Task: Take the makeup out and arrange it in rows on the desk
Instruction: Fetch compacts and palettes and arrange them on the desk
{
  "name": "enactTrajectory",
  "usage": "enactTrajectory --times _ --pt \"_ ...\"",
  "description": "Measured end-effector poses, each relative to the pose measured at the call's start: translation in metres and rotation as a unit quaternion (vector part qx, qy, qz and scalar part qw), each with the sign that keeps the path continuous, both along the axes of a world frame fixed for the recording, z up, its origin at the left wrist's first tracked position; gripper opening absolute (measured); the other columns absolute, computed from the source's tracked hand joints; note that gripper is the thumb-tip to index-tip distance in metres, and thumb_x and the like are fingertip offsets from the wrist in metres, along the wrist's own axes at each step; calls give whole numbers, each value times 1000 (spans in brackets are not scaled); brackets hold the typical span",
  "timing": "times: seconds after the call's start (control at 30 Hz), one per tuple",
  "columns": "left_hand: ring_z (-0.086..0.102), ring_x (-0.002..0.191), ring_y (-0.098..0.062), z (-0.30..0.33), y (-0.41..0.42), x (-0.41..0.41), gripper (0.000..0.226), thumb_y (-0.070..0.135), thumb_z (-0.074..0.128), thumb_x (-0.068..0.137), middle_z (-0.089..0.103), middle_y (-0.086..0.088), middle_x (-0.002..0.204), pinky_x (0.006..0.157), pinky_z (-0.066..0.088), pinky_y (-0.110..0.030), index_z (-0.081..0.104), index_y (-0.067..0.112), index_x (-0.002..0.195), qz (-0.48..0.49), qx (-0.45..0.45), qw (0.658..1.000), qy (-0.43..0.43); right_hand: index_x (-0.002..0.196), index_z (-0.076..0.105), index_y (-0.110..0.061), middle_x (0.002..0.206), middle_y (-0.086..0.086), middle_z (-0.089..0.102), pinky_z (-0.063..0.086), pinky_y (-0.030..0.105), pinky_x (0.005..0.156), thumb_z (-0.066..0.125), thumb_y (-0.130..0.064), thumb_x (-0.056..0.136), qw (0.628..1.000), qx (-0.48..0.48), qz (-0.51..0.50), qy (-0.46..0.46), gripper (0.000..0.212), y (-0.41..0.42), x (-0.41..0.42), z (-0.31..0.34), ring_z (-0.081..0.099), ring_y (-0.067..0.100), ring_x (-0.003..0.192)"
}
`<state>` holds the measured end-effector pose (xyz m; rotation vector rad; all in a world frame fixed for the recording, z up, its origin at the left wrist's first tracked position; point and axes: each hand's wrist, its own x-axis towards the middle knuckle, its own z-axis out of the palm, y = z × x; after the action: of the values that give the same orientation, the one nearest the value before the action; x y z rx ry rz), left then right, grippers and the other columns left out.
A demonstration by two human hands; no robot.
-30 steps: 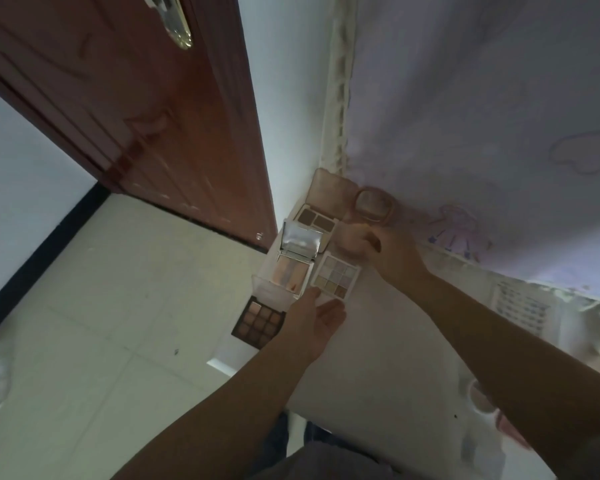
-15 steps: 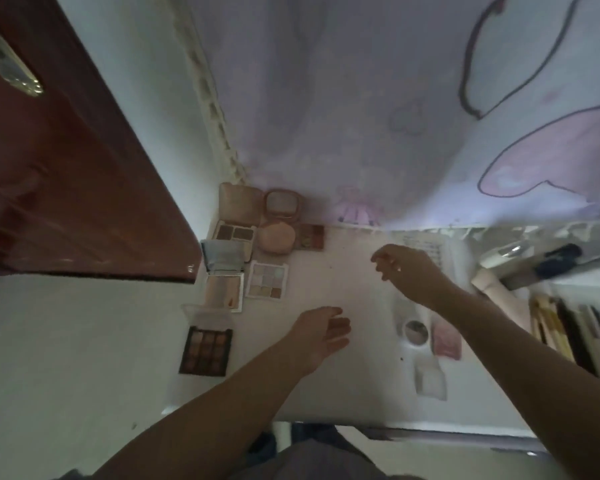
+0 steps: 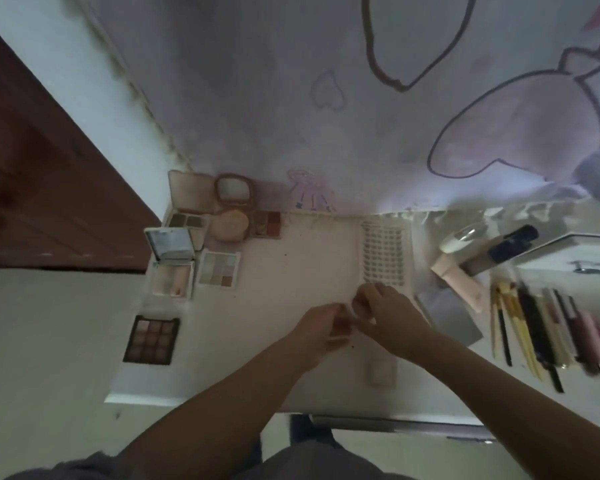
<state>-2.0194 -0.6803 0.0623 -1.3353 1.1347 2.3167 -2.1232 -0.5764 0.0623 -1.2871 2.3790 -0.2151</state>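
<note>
My left hand (image 3: pixel 321 329) and my right hand (image 3: pixel 387 313) meet over the middle of the white desk (image 3: pixel 291 341). Their fingertips pinch a small reddish makeup piece (image 3: pixel 344 323), mostly hidden by the fingers. In rows at the desk's left end lie a dark nine-pan palette (image 3: pixel 151 339), an open mirrored compact (image 3: pixel 172 261), a pale palette (image 3: pixel 219 273), a small brown palette (image 3: pixel 187 221), a round puff compact (image 3: pixel 231 225) and a small red palette (image 3: pixel 267 223).
A lash tray (image 3: pixel 383 252) lies behind my hands and a pale pink case (image 3: pixel 381 370) near the front edge. Right of them are a grey card (image 3: pixel 451 317), a tube (image 3: pixel 459 284), a dark bottle (image 3: pixel 513 242) and several brushes and pencils (image 3: pixel 534 327). A patterned cloth hangs behind.
My view swung right from the palettes to the desk's middle. Both hands left the palettes, came together and closed on a small piece where a round compact lay.
</note>
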Motion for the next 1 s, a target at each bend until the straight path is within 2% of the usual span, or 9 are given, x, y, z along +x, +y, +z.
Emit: enactTrajectory --times 0.1,0.17,0.23,0.33,0.47,0.63,0.77,0.87,1.0 --pt "62 72 -20 9 -4 1 43 37 33 101 64 -11 87 65 50 -28 61 5 108 42 32 998 42 120 51 -26 101 -5 57 44 21 76 57 -45 85 982 -83 -58 -160 40 -13 -8 9 56 11 92" --pt "61 62 -17 15 -6 3 49 40 26 102 62 -8 77 58 47 -26 61 6 104 57 19 995 80 114 56 -26 101 -5 59 46 23 76 56 -50 83 983 -90 1 -162 39 -20 -14 14 57 10 91" --pt "54 57 -16 21 -10 5 54 43 22 101 55 -7 69 52 43 -25 61 5 100 71 -8 993 93 107 59 -26 96 -9 58 41 14 70 55 -52 83 980 -98 49 -165 36 -27 -16 22 56 2 86" --pt "42 51 -14 30 -14 6 58 48 18 100 45 -5 64 47 35 -22 54 3 99 92 -22 991 94 112 57 -26 99 -11 55 37 7 67 57 -49 85 976 -112 83 -165 36 -39 -17 33 53 -3 87" --pt "35 52 -13 37 -23 22 53 49 20 100 47 -5 67 42 24 -20 54 10 101 124 68 980 138 127 48 -29 109 -16 45 35 11 77 55 -46 87 965 -90 207 -137 44 -52 -17 50 45 1 97" --pt "39 52 -11 36 -38 40 47 55 35 95 48 -7 74 38 27 -14 49 10 101 75 155 972 160 130 47 -29 117 -20 47 31 2 83 62 -38 86 940 -90 288 -161 47 -63 -24 62 42 -13 102" --pt "40 48 -10 28 -54 43 46 50 45 90 48 -6 68 32 29 -12 52 4 94 104 231 957 140 131 47 -25 128 -13 48 32 14 95 62 -33 87 929 -122 327 -119 47 -72 -21 62 42 -1 111" --pt "46 48 -13 21 -66 51 42 48 44 92 49 -10 69 32 35 -14 51 6 94 190 239 944 123 128 45 -31 125 -19 46 38 10 91 65 -31 84 943 -145 259 -150 49 -80 -32 56 45 -4 112" --pt "63 70 -21 14 -78 56 29 33 51 93 60 -15 86 57 54 -25 57 6 103 251 101 954 131 117 48 -22 115 -5 57 50 18 83 71 -17 80 932 -178 33 -314 43 -99 -50 28 57 6 107"
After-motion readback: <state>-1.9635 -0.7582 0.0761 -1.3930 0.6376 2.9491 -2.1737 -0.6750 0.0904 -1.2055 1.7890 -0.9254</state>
